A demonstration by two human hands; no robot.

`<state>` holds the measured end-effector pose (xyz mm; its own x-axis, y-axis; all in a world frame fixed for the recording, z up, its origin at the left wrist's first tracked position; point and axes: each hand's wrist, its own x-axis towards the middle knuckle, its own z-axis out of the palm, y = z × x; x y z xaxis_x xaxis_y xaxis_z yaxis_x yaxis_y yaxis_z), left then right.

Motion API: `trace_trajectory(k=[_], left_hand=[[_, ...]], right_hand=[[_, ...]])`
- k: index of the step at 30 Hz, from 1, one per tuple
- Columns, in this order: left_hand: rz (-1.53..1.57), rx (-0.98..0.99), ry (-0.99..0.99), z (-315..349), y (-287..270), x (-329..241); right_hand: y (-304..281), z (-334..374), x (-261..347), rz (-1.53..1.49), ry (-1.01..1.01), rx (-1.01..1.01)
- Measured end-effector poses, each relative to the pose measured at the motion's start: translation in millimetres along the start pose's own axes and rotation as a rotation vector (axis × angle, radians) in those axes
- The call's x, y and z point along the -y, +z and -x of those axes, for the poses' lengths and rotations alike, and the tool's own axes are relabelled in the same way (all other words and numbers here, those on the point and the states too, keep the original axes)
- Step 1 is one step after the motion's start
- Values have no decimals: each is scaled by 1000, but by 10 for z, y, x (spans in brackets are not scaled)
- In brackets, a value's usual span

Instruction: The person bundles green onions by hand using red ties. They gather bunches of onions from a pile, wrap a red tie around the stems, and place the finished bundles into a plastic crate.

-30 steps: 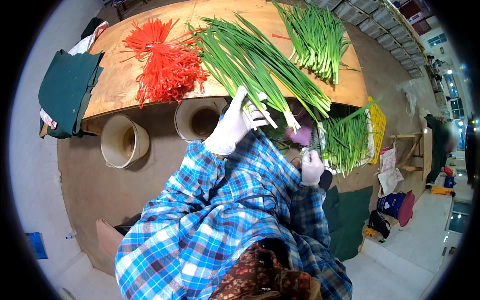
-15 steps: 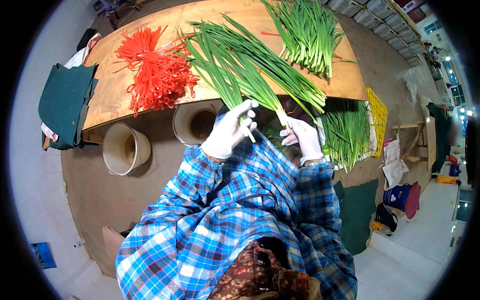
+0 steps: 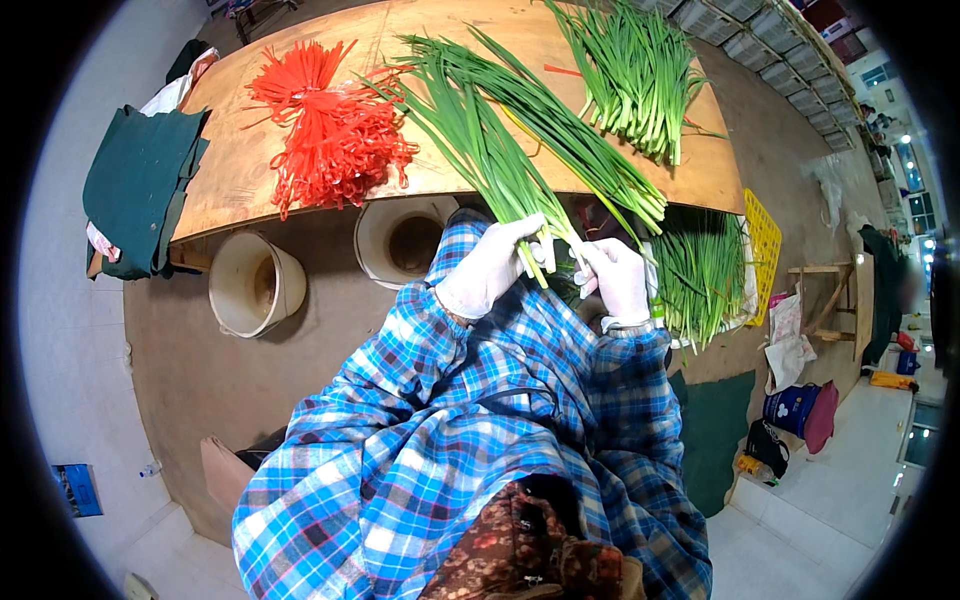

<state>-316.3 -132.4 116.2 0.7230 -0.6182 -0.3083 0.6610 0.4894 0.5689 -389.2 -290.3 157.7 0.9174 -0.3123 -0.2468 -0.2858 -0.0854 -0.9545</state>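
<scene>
My left hand [image 3: 482, 276], in a white glove, is closed around the pale stems of a small bunch of garlic chives [image 3: 492, 172] at the table's near edge. The long green leaves reach away over the wooden table [image 3: 232, 180]. My right hand [image 3: 620, 284], gloved too, pinches a stem end beside the left fingers. Just to the right, a loose row of garlic chives [image 3: 588, 148] lies slantwise on the table, its pale ends toward me. A thicker pile of chives [image 3: 640, 85] rests at the far right. Red plastic ties [image 3: 335, 140] are heaped to the left.
Two whitish buckets [image 3: 257, 285] stand under the table's near edge. Right of my knees, more chives [image 3: 700, 270] fill a white-edged container near a yellow crate [image 3: 763, 255]. Dark green cloth [image 3: 145, 190] hangs over the table's left end.
My left hand has moved right, closer to my right hand, and the leaves it holds have swung right with it. The view has shifted slightly.
</scene>
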Motion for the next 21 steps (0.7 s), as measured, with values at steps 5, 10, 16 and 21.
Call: trace_trajectory(k=[5,10,16,21], left_hand=[[-33,2,6,23,10,-46],[-120,-7,22,48,-30,-42],[-132,81,-10,-14,-103,-29],[-163,-23,-52,36,-130,-55]], right_hand=[[-30,-76,-42,-121,60,94],[17,-153,-50,9,-24,111],[61,-163,-45,-84,174,303],[93,-189,-39,134,-2,-3]])
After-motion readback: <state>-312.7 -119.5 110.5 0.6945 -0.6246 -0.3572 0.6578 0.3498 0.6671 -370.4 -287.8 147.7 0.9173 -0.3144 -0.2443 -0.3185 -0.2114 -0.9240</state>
